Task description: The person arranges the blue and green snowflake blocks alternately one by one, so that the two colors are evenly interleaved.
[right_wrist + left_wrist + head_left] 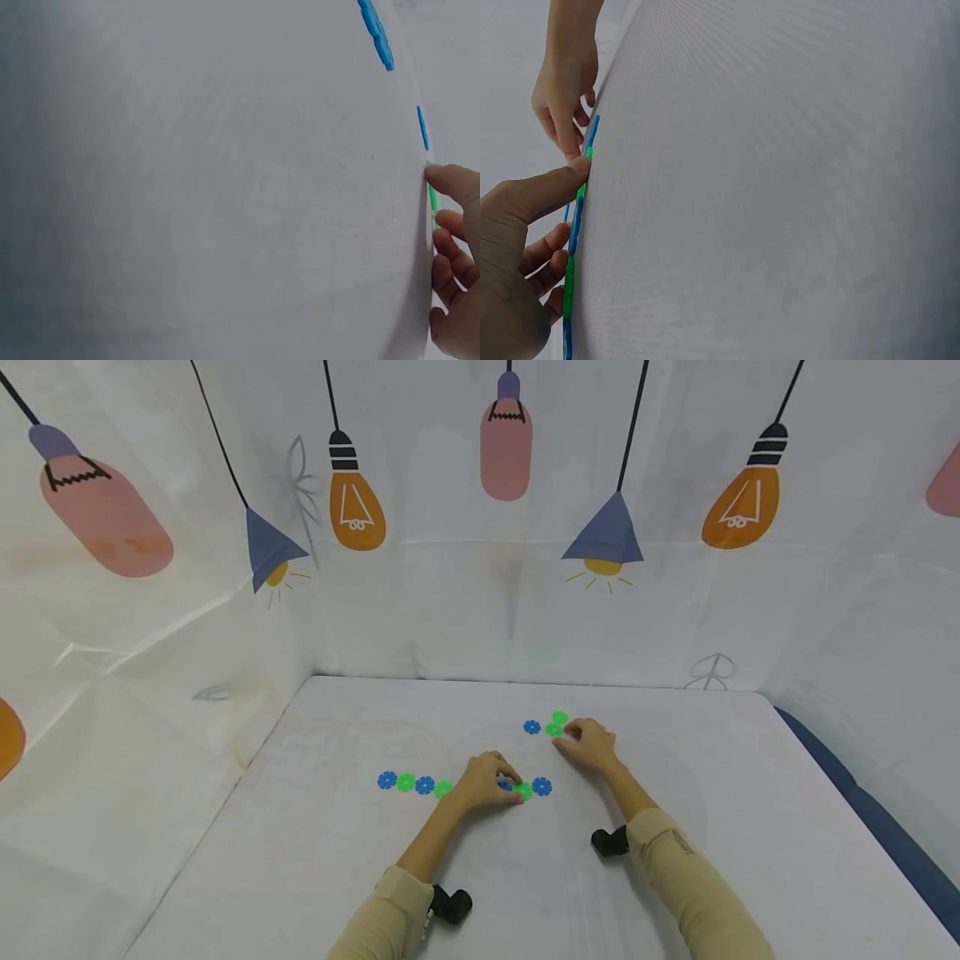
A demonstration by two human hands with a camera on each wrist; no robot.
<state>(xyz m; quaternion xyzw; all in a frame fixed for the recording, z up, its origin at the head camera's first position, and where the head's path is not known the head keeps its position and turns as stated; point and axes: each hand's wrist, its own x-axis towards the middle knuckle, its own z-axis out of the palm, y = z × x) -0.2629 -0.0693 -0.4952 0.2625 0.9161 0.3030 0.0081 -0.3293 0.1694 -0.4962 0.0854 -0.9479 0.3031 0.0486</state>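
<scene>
A row of blue and green notched flat discs lies across the white table, with a blue disc (387, 780) at its left end and another blue disc (542, 787) at its right end. My left hand (482, 782) reaches over the row and hides part of it; its thumb and forefinger pinch a green disc (524, 791) beside the right end. Farther back, my right hand (591, 747) holds thumb and forefinger at the edges of another green disc (553, 729). In the right wrist view, those fingertips touch the green disc (433, 196).
Behind the right hand's disc lies one more green disc (559, 717), and to its left a loose blue disc (532, 727). The white table (315, 860) meets a lamp-patterned sheet (450, 610) at the back. A dark blue surface (862, 793) shows past the right edge.
</scene>
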